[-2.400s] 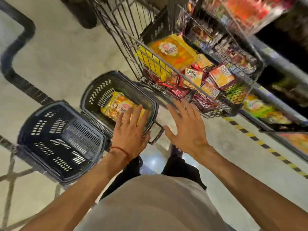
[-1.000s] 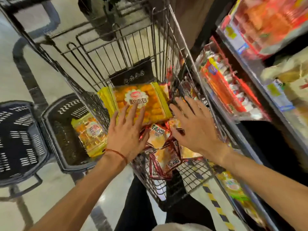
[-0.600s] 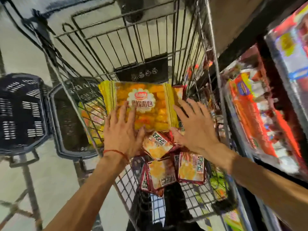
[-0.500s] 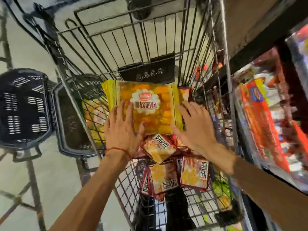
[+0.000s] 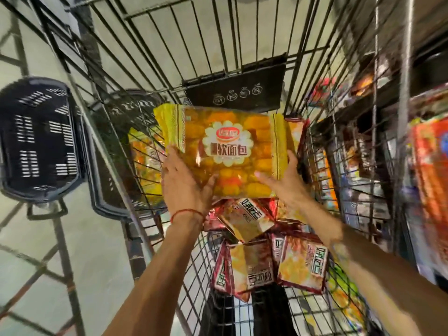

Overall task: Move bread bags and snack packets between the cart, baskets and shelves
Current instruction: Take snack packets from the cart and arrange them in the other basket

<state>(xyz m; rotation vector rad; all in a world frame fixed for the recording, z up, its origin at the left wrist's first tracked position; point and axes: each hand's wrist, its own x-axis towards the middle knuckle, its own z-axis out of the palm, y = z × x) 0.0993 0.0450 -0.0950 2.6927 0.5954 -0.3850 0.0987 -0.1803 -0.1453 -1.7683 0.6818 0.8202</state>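
- one large bread bag (image 5: pixel 228 151) sits inside the wire cart (image 5: pixel 218 40), toward its far end: clear plastic with yellow patterned side bands, orange-gold rolls showing through, a white scalloped label with dark characters at its middle.
- both hands grasp it: the left hand (image 5: pixel 184 185) clasps the lower left corner, thumb on the front face, fingers out of sight behind; a red string bracelet (image 5: pixel 186 212) circles that wrist.
- the right hand (image 5: pixel 288 187) clasps the lower right corner likewise, thumb across the front, fingers round the right edge.
- red-edged snack packets (image 5: pixel 244 221) lie heaped on the cart floor just below the bag's near edge; whether the bag touches them cannot be told.
- the bag's right edge is near the cart's right wire wall, with shelves (image 5: pixel 426 170) of goods just beyond; a black placard (image 5: pixel 235 90) hangs on the far wall behind the bag.
- past the left wall two dark baskets stand side by side: the nearer basket (image 5: pixel 106 190) holds a second bread bag (image 5: pixel 145 161), seen through the wires; the farther basket (image 5: pixel 36 141) shows its slotted bottom.
- the cart is open at the top, above the bag.
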